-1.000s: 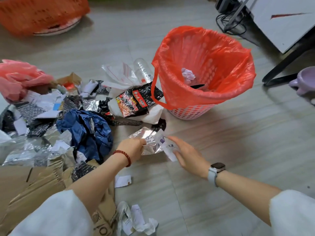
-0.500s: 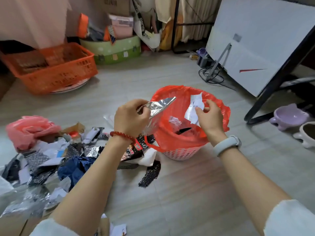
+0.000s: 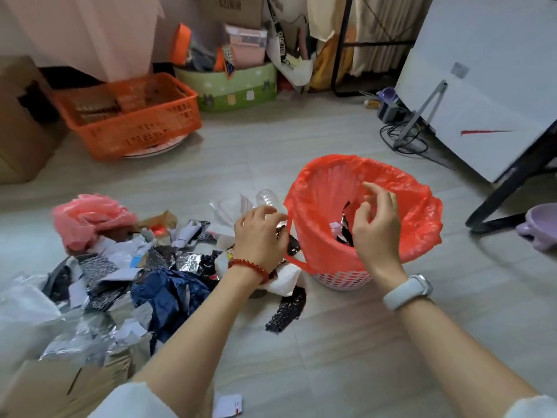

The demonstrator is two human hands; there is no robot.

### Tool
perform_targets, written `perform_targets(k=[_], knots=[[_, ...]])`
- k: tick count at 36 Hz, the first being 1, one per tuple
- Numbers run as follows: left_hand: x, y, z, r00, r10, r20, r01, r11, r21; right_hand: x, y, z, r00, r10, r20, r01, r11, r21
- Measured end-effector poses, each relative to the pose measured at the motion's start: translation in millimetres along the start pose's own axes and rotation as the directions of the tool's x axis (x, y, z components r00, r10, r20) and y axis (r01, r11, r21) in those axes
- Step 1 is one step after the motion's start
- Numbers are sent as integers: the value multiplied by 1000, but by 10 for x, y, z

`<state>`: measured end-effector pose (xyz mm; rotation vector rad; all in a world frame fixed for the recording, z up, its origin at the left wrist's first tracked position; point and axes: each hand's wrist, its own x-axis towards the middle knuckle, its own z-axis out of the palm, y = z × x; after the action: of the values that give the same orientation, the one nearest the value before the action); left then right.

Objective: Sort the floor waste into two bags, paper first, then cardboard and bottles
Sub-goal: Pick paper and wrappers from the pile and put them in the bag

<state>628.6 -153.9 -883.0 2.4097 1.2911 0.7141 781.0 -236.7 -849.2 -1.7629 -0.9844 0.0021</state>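
over red bag (image 3: 422, 212) right hand (image 3: 376, 230) loose, empty; left hand (image 3: 260, 233) pinching foil scrap (image 3: 281, 228)

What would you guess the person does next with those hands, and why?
Probably the right hand, empty with loose fingers over the red-lined bin, swings back to the floor pile of paper scraps. White scraps lie there unsorted. The left hand is already low beside the bin, on something silvery.

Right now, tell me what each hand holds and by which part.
The right hand holds nothing above the red bag, fingers loosely spread. Whether the left hand holds anything cannot be told.
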Motion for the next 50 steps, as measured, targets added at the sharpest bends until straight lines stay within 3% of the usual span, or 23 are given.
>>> perform_targets(k=[3,6,11,13,15,18,20,24,26,32,33,36,39,43,45,47,50], knots=[[-196,-495,-66,981,-173,90,154,971,185,-187,-144,298,981,-170,94,166,985,51],[-388,-1010,-154,897,-374,235,269,885,381,-417,-198,636,931,-264,252,246,964,101],[-750,-1636,-226,695,-583,421,398,799,450,-834,-57,1160,815,-154,559,141,988,67],[-867,-1790,-227,693,-590,414,456,804,381,-965,18,1336,762,-72,643,77,997,20],[-934,-1882,-240,746,-557,366,484,830,277,-1071,54,1471,731,-1,683,35,999,-37],[-954,-1952,-305,829,-515,219,496,857,139,-1246,52,1609,698,86,711,-23,995,-98],[-923,-1978,-363,855,-502,129,497,865,74,-1389,29,1671,668,85,740,13,992,-126],[-846,-1950,-476,851,-524,30,525,849,-60,-1620,-29,1779,559,128,819,56,980,-191],[-813,-1921,-518,828,-559,32,553,807,-208,-1678,-42,1820,515,202,833,-11,973,-229],[-682,-1706,-668,798,-595,99,536,625,-568,-1683,-60,1807,515,332,790,-323,929,-179],[-660,-1656,-683,807,-585,88,518,627,-581,-1646,-72,1776,495,346,797,-389,909,-152],[-630,-1545,-672,897,-440,-36,370,795,-481,-1444,-140,1618,451,340,825,-587,809,-12],[-660,-1381,-580,983,-165,-80,129,931,-341,-1155,-190,1408,406,370,836,-800,585,130],[-727,-1127,-340,983,164,86,-147,973,-180,-794,-193,1103,271,234,934,-948,235,216],[-745,-996,-226,950,267,165,-245,959,-142,-702,-216,995,265,152,952,-960,131,246],[-750,-850,-166,912,322,255,-286,943,-167,-695,-217,962,325,222,919,-940,179,289],[-722,-736,-223,896,286,339,-210,947,-243,-755,-113,943,420,423,803,-890,367,272]])
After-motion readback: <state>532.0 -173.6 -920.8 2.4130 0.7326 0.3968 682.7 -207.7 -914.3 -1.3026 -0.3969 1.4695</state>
